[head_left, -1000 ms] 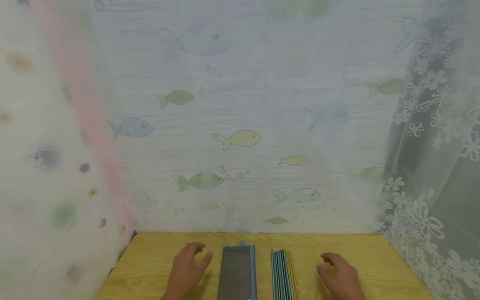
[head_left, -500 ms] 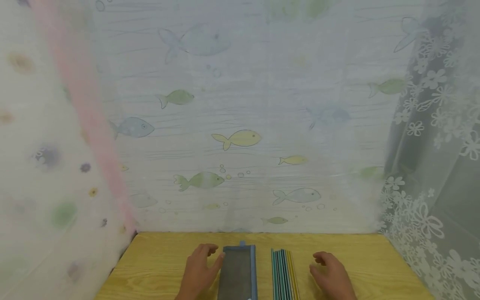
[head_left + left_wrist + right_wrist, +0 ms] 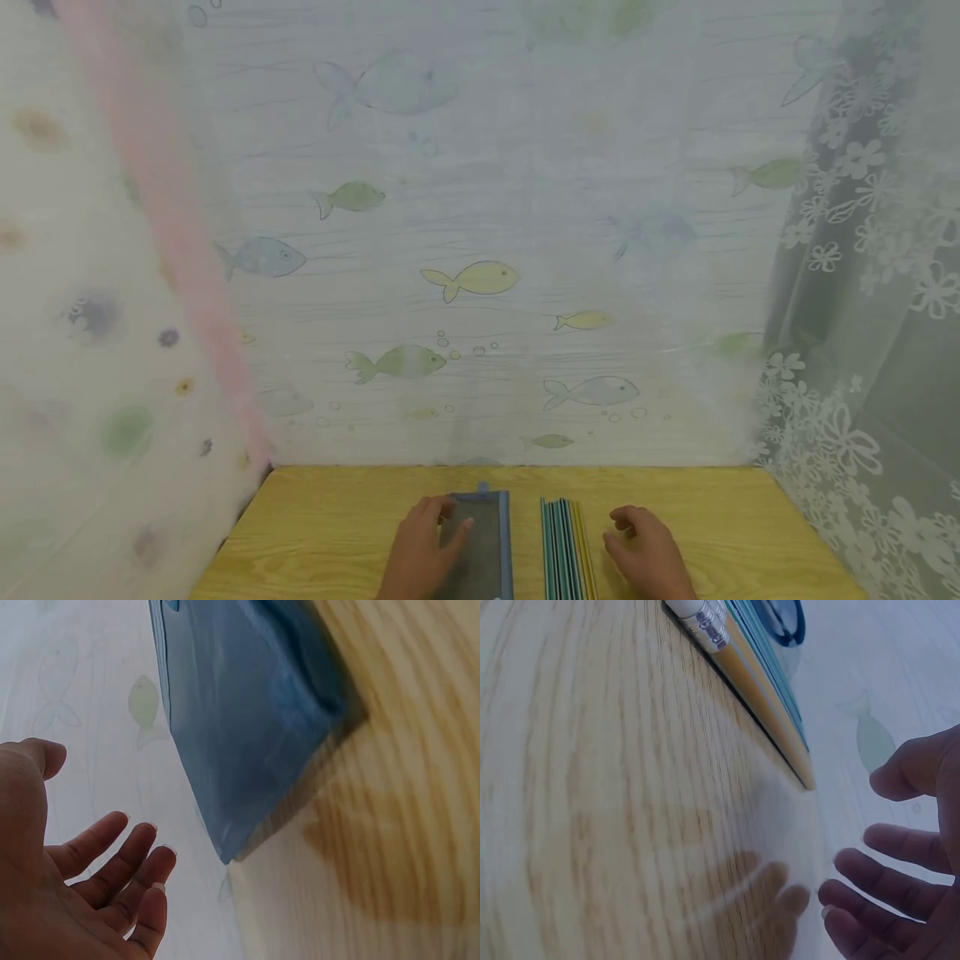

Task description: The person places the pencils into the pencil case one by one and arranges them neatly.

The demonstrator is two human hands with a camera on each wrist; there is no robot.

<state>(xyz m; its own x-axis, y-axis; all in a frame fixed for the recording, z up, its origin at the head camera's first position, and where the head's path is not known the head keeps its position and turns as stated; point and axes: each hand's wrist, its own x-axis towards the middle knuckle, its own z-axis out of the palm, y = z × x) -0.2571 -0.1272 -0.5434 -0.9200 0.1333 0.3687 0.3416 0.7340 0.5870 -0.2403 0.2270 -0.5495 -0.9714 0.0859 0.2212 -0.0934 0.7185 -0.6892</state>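
A flat blue-edged pouch with a grey see-through face (image 3: 486, 546) lies lengthwise on the wooden table. My left hand (image 3: 422, 552) hovers over its left edge, fingers loosely bent and holding nothing. The left wrist view has the blue pouch (image 3: 225, 735) beside the relaxed left hand (image 3: 90, 877), apart from it. To the pouch's right, several teal and yellow pencils (image 3: 564, 550) lie side by side. My right hand (image 3: 648, 552) is just right of them, holding nothing. The right wrist view shows a yellow pencil (image 3: 761, 694) with a white eraser, apart from the loosely bent right hand (image 3: 900, 877).
The wooden table (image 3: 750, 533) ends against a fish-print curtain (image 3: 480, 208) at the back. A spotted sheet (image 3: 97, 400) hangs on the left, a flower-patterned lace curtain (image 3: 847, 442) on the right. A dark blue loop (image 3: 786, 622) shows beyond the pencils.
My left hand has moved right, from beside the pouch to over its left edge. My right hand has moved left, closer to the pencils. The pouch and pencils stay in place.
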